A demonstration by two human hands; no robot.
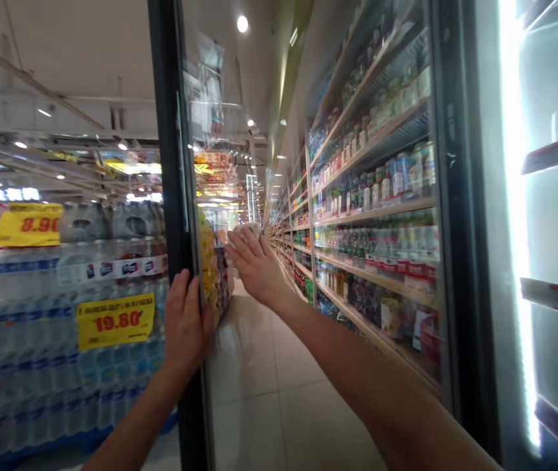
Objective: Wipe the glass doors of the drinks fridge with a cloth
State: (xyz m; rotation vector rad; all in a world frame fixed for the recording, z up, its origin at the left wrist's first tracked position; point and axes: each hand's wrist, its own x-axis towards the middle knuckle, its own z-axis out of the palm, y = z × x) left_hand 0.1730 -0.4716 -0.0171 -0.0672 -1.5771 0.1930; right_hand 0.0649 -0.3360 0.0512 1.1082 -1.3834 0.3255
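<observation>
A glass cooler door stands swung open in front of me, its pane (224, 124) reflecting the store lights and its black frame (173, 131) running upright. My left hand (186, 324) grips the frame low down, with the fingers curled around its edge. My right hand (254, 261) lies flat against the pane, its fingers spread and pointing up and to the left. It holds nothing.
Shelves of bottled drinks (371, 209) line the cooler on the right, beside a brightly lit cooler section (553, 209) at the far right. Shrink-wrapped water bottles (28, 340) with yellow price signs stand stacked at left. A tiled aisle floor (269, 392) runs ahead.
</observation>
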